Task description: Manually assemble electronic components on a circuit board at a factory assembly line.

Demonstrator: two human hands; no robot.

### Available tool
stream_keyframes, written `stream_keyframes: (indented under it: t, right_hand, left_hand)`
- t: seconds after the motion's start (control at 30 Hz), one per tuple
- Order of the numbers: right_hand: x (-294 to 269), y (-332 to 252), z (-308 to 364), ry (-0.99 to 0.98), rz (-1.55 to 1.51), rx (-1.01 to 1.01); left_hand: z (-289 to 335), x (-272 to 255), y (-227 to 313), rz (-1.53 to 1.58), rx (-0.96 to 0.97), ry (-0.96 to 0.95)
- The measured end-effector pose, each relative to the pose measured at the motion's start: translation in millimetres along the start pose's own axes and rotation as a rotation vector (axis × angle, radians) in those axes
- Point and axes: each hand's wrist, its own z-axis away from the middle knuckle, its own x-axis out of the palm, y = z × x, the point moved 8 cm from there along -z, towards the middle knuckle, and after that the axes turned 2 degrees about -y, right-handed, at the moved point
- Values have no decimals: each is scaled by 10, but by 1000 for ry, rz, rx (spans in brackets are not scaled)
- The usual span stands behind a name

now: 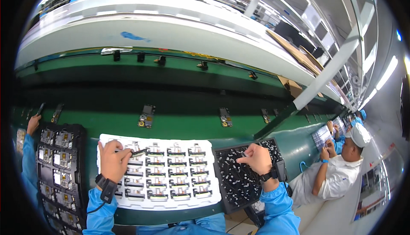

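Observation:
My left hand is over the upper left corner of a white tray. Its thumb and fingers pinch a small dark strip-shaped part. Rows of slim electronic modules, black with metal and pale edges, lie in that tray. To the right, my right hand hovers over a black tray filled with small black parts that have whitish ends. Its fingertips are closed together on something tiny, too small to make out. Both wrists wear black bands, the left one with a cable.
A black tray of circuit boards stands at left. Beyond, boards lie spaced along a green belt beneath a white shelf. A slanted post rises at right. Co-workers sit right; another's hand reaches in at left.

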Motion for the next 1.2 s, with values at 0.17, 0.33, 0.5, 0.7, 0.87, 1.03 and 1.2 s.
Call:
stream_keyframes:
  t: [0.17, 0.33, 0.5, 0.7, 0.87, 1.03, 1.2]
  right_hand:
    - [-136, 534, 177, 62, 64, 61]
    - [-49, 1117, 408, -79, -580, 153]
    - [-389, 1754, 1001, 216, -700, 253]
    - [202, 3564, 2374, 742, -859, 669]
    - [1753, 4784, 2930, 289, -527, 1200]
    - [1529, 5091, 3517, 670, 22, 952]
    - [928, 3982, 2692, 777, -438, 674]
  left_hand:
    - [-47, 70, 202, -47, 61, -3]
    - [-100, 71, 250, -93, -7, -61]
    - [-114, 88, 289, -104, 22, -29]
    - [-92, -8, 91, -44, 46, -70]
    - [-100, -104, 151, -295, 202, -198]
    - [-453, 344, 423, -465, 262, -267]
    - [-161, 104, 334, -648, 275, -282]
